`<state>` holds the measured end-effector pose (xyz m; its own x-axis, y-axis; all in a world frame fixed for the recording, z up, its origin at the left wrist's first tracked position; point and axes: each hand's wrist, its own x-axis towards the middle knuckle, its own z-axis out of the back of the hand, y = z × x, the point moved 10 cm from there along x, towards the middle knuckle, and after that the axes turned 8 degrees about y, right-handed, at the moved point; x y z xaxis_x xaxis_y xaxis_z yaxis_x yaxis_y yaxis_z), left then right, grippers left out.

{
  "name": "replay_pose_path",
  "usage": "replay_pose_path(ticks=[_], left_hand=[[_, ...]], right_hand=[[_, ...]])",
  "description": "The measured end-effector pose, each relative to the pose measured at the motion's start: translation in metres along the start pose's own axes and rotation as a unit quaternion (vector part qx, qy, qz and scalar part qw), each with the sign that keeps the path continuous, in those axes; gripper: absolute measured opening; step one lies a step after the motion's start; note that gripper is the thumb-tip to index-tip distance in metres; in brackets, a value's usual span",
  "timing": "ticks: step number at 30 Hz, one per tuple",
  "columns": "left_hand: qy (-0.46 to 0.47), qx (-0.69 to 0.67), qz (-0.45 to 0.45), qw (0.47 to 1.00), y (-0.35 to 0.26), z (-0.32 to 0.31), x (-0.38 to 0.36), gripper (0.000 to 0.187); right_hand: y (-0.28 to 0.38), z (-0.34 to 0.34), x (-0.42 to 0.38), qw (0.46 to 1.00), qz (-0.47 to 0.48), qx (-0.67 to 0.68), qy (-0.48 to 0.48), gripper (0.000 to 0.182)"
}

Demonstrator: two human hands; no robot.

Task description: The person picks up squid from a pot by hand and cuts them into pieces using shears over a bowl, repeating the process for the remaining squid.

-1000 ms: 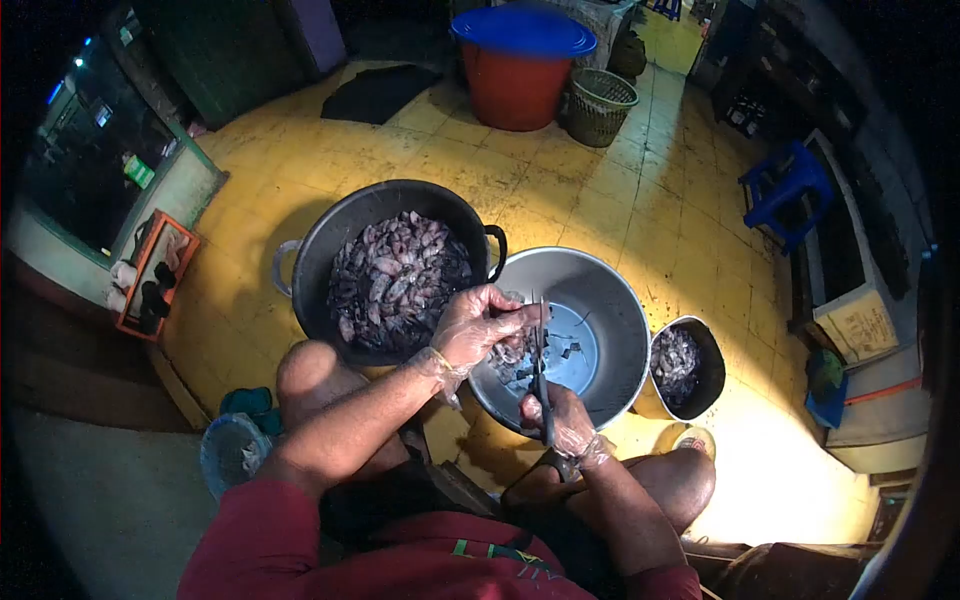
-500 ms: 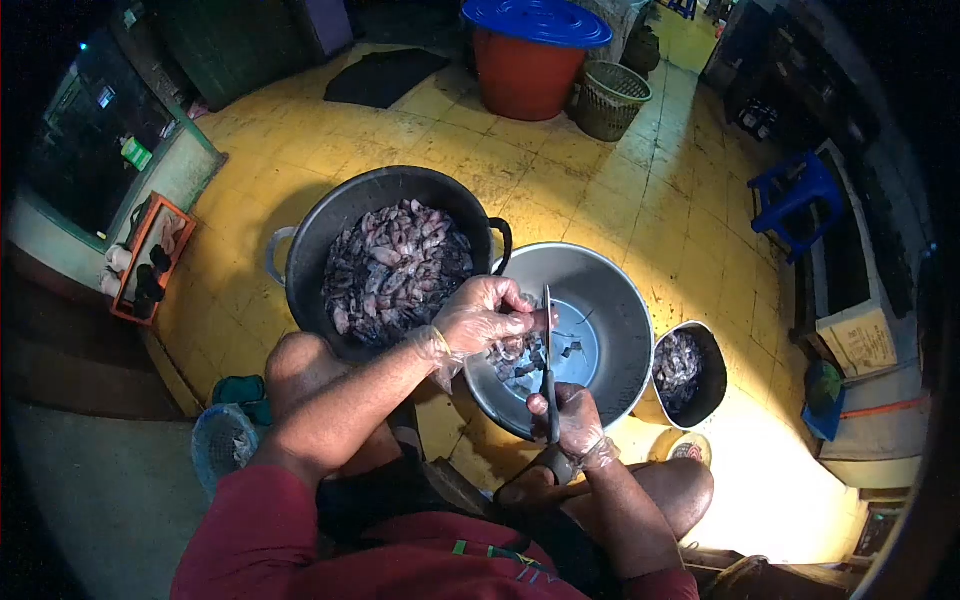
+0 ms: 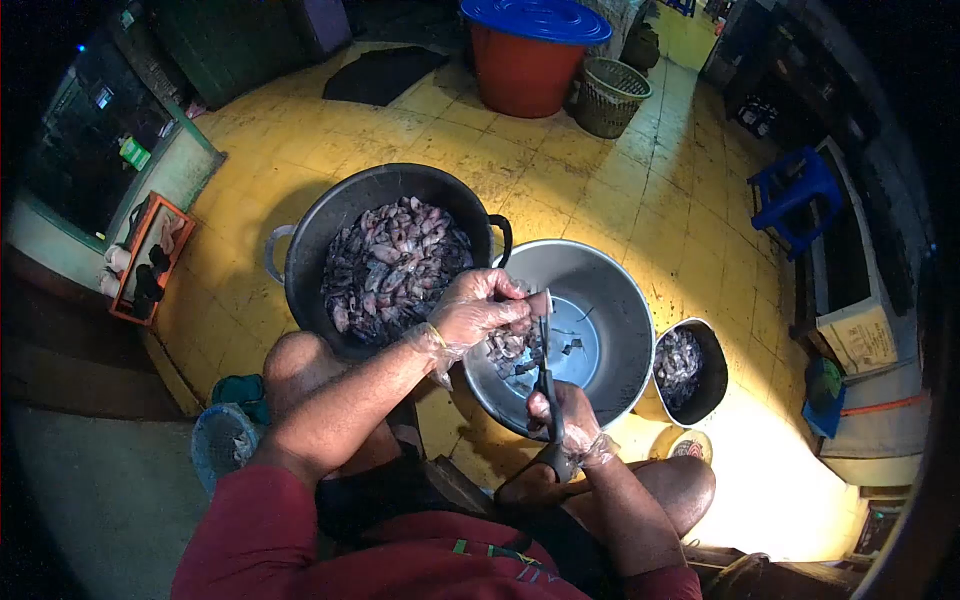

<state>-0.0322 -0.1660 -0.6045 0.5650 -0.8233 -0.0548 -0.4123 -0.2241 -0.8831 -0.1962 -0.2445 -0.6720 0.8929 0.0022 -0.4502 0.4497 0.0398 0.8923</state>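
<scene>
My left hand (image 3: 476,312), in a clear plastic glove, pinches a small pinkish squid (image 3: 541,303) over the grey basin (image 3: 632,345). In my right hand (image 3: 570,412), also gloved, is a pair of scissors (image 3: 544,378) with dark handles. Their blades point away from me and meet the squid near my left fingertips. Cut pieces (image 3: 510,352) lie at the left of the basin's bottom, partly hidden by my hands. To the left, a large black tub (image 3: 310,262) holds a heap of squid (image 3: 400,255).
A smaller dark pot (image 3: 712,375) with more squid stands right of the basin. Near my left knee is a blue basket (image 3: 212,450). Farther off are a red tub (image 3: 525,80) with a blue lid, a woven basket (image 3: 612,98) and a blue stool (image 3: 795,200).
The scissor blades have moved down and slightly toward me. More of the squid shows beyond my left fingertips. The containers have stayed in place.
</scene>
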Motion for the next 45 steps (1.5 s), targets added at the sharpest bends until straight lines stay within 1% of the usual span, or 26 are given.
replay_pose_path(ticks=[1,2,5,6,8,10,11,13,16,18,19,20,21,23,24,25,27,28,29,31,32,36,38,42,44,45], left_hand=[[-0.001,0.027,0.02,0.999,0.003,-0.001,-0.002,0.013],[-0.001,0.053,0.041,0.998,0.007,0.0,-0.003,0.014],[0.028,0.023,0.035,0.999,0.014,-0.003,-0.005,0.014],[0.02,0.037,0.044,0.998,0.011,-0.005,-0.005,0.014],[0.028,0.017,0.036,0.999,0.015,0.001,-0.001,0.014],[0.035,-0.003,0.03,0.999,0.011,0.002,-0.001,0.014],[0.039,0.012,0.03,0.999,0.009,0.002,-0.001,0.014],[0.043,0.027,0.031,0.998,0.006,0.004,-0.001,0.014],[0.079,0.081,0.046,0.993,0.01,0.0,-0.001,0.013],[0.087,0.158,0.064,0.981,0.02,-0.002,-0.001,0.007],[0.087,0.158,0.064,0.981,0.019,-0.001,-0.001,0.007],[0.097,0.105,0.069,0.987,0.019,-0.003,0.0,0.009],[0.106,0.052,0.072,0.99,0.02,-0.005,0.0,0.011],[0.108,0.042,0.051,0.992,0.022,-0.004,0.002,0.01],[0.087,0.027,0.029,0.995,0.019,-0.002,0.003,0.009],[0.065,0.013,0.008,0.998,0.015,0.002,0.004,0.009],[0.048,0.009,-0.002,0.999,0.013,0.004,0.004,0.009],[0.033,0.003,-0.01,0.999,0.012,0.006,0.004,0.009],[0.033,0.002,-0.01,0.999,0.011,0.005,0.004,0.009],[0.0,0.045,0.016,0.999,0.011,0.009,0.002,0.009],[-0.001,0.045,0.017,0.999,0.011,0.009,0.001,0.009],[0.041,0.045,0.03,0.998,0.016,-0.001,-0.002,0.01],[0.053,0.046,0.027,0.997,0.016,-0.004,-0.002,0.011],[0.007,0.033,0.015,0.999,0.012,0.001,-0.001,0.011],[-0.018,-0.005,0.008,1.0,0.012,0.004,0.0,0.011],[-0.019,-0.005,0.007,1.0,0.01,0.003,-0.001,0.011]], right_hand=[[0.005,-0.006,0.0,0.998,0.009,-0.051,0.019,0.056],[0.003,-0.005,-0.001,0.996,-0.024,-0.086,0.018,0.056],[0.003,-0.005,-0.003,0.999,-0.004,-0.041,0.001,0.056],[0.001,-0.006,-0.003,0.999,-0.003,-0.041,0.001,0.056],[-0.005,0.0,-0.004,0.997,-0.025,-0.071,-0.036,0.058],[0.002,0.0,-0.006,0.993,-0.035,-0.101,-0.041,0.057],[0.003,0.002,-0.007,0.989,-0.047,-0.13,-0.046,0.057],[0.0,0.002,-0.005,0.991,-0.04,-0.118,-0.039,0.058],[-0.009,-0.001,0.001,0.994,-0.019,-0.104,-0.033,0.056],[-0.001,-0.002,-0.001,0.994,-0.004,-0.104,-0.033,0.054],[0.009,-0.002,-0.008,0.995,-0.035,-0.087,-0.04,0.05],[0.012,-0.001,-0.012,0.994,-0.066,-0.07,-0.046,0.046],[0.012,-0.002,-0.012,0.994,-0.066,-0.071,-0.046,0.046],[0.009,0.004,-0.013,0.994,-0.08,-0.02,-0.075,0.042],[0.005,0.003,-0.012,0.995,-0.075,0.032,-0.06,0.042],[0.003,0.004,-0.011,0.995,-0.074,0.032,-0.059,0.042],[0.005,0.002,-0.007,0.997,-0.035,0.061,-0.044,0.046],[0.002,0.001,-0.006,0.998,-0.033,0.032,-0.031,0.052],[-0.003,0.001,-0.004,0.998,-0.033,0.033,-0.031,0.052],[-0.006,-0.004,0.0,0.997,-0.01,-0.071,-0.015,0.058],[-0.013,-0.006,0.002,0.997,-0.022,-0.075,-0.005,0.06],[0.0,-0.006,-0.004,0.999,-0.017,-0.041,-0.03,0.057],[-0.002,-0.002,-0.003,0.995,-0.036,-0.087,-0.04,0.052],[0.006,-0.002,-0.008,0.989,-0.046,-0.126,-0.056,0.049],[0.005,0.0,-0.009,0.984,-0.09,-0.144,-0.063,0.048],[0.004,0.0,-0.009,0.984,-0.09,-0.144,-0.063,0.048]])
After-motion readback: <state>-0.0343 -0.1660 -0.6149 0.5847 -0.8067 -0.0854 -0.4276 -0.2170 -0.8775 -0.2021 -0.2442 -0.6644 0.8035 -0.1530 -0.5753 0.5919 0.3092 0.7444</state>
